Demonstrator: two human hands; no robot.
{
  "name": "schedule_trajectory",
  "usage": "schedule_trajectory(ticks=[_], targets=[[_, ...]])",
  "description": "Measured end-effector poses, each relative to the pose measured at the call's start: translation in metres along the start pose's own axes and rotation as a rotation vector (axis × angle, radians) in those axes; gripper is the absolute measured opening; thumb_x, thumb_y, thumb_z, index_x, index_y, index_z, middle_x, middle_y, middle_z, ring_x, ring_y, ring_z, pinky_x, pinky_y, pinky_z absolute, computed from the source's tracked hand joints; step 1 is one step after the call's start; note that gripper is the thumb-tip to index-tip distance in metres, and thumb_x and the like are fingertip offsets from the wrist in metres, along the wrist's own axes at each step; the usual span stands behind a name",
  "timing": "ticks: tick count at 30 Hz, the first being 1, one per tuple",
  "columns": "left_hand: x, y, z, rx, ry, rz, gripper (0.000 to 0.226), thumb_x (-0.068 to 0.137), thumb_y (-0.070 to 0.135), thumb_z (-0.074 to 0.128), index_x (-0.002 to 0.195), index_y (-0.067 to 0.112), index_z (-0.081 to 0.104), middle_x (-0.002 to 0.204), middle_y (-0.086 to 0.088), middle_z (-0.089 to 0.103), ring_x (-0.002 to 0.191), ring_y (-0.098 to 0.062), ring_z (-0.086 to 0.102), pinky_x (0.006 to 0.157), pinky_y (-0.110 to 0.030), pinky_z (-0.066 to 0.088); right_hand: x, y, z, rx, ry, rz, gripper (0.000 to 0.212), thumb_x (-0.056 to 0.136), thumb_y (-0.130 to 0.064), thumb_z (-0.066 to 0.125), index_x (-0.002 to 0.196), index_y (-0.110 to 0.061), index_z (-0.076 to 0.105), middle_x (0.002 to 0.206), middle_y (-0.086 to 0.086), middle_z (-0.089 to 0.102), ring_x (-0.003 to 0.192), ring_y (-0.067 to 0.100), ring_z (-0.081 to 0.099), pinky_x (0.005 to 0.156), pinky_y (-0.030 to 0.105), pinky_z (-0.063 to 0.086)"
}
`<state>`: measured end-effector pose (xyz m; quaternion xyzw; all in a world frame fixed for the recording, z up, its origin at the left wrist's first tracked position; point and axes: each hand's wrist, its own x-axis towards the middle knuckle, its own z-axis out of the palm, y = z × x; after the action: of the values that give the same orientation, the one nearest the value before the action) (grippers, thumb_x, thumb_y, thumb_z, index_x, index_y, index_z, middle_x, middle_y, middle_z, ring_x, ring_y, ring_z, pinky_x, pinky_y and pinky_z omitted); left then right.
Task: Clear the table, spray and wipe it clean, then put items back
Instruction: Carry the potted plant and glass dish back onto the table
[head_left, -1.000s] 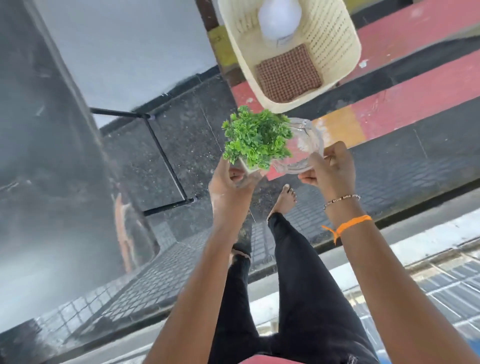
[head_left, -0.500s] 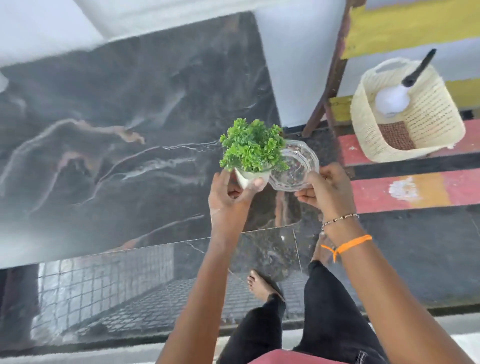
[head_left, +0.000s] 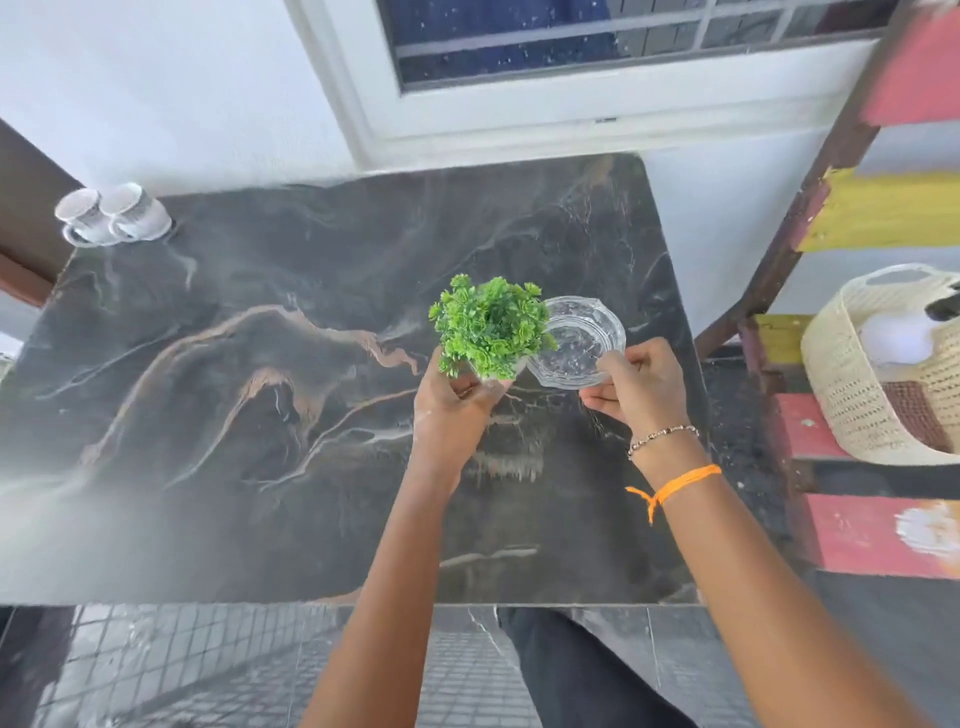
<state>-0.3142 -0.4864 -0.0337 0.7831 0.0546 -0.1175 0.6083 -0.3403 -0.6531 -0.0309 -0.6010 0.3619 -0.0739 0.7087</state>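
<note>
A dark marble table (head_left: 260, 415) fills the middle of the view. Above its right half, my left hand (head_left: 457, 410) grips a small white pot holding a bushy green plant (head_left: 491, 327). Right beside it, my right hand (head_left: 639, 387) pinches the rim of a clear glass dish (head_left: 582, 340). Both items hang over the tabletop; whether they touch it I cannot tell. Two white mugs (head_left: 111, 215) stand at the far left corner of the table.
A cream woven basket (head_left: 852, 395) with a white spray bottle (head_left: 898, 335) and a brown cloth (head_left: 919, 410) sits on red and yellow steps (head_left: 857, 535) to the right. A white wall and window (head_left: 519, 78) lie behind the table. My legs stand at the near edge.
I have turned from the steps and basket toward the table. Both hands, still holding the plant and dish, now hang over the tabletop's right half.
</note>
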Motion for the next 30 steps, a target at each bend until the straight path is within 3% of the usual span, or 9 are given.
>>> schedule_trajectory(ticks=[8,11,15,24,27,30], targets=[[0.146,0.012,0.02,0.041,-0.064,-0.032,0.047,0.068,0.03,0.082,0.11,0.033,0.062,0.107,0.008,0.07,0.096,-0.009,0.066,0.083,-0.028,0.054,0.113,-0.023,0.044,0.026,0.092,-0.019,0.02,0.084,-0.007,0.057,0.077,-0.016,0.041,0.07,0.014,0.057,0.041,0.01,0.062,0.046,0.021,0.055],[0.195,0.017,0.045,0.015,-0.092,-0.086,0.055,0.06,0.038,0.085,0.11,0.036,0.062,0.111,0.005,0.069,0.094,-0.018,0.068,0.075,-0.032,0.056,0.159,-0.033,0.05,0.005,0.159,-0.034,0.019,0.084,-0.007,0.057,0.078,-0.016,0.041,0.069,0.015,0.057,0.042,0.011,0.062,0.047,0.023,0.056],[0.246,0.031,0.076,-0.037,-0.093,-0.071,0.063,0.06,0.031,0.085,0.117,0.027,0.06,0.109,0.009,0.069,0.097,-0.006,0.067,0.079,-0.016,0.053,0.214,-0.049,0.057,0.016,0.198,-0.042,0.023,0.085,-0.004,0.054,0.074,-0.017,0.038,0.061,0.011,0.052,0.036,0.009,0.059,0.045,0.023,0.056],[0.316,0.052,0.111,0.125,-0.105,-0.012,0.032,0.072,0.016,0.077,0.101,0.021,0.065,0.1,0.0,0.072,0.094,-0.015,0.067,0.088,-0.039,0.054,0.287,-0.064,0.065,0.019,0.275,-0.028,0.026,0.084,-0.005,0.052,0.071,-0.019,0.035,0.064,0.01,0.049,0.036,0.013,0.059,0.054,0.033,0.057],[0.322,0.059,0.116,0.12,-0.117,-0.039,0.029,0.075,0.017,0.075,0.102,0.018,0.064,0.103,0.0,0.069,0.093,-0.012,0.063,0.073,-0.025,0.051,0.298,-0.063,0.066,0.028,0.31,-0.041,0.026,0.083,-0.004,0.053,0.07,-0.02,0.036,0.068,0.011,0.05,0.044,0.02,0.061,0.054,0.035,0.058],[0.327,0.061,0.117,0.114,-0.127,-0.053,0.016,0.082,0.014,0.069,0.084,0.024,0.057,0.082,0.012,0.061,0.081,-0.004,0.057,0.057,-0.014,0.04,0.303,-0.06,0.068,0.04,0.322,-0.047,0.026,0.083,-0.004,0.053,0.07,-0.02,0.037,0.078,0.013,0.052,0.05,0.024,0.062,0.051,0.032,0.057]])
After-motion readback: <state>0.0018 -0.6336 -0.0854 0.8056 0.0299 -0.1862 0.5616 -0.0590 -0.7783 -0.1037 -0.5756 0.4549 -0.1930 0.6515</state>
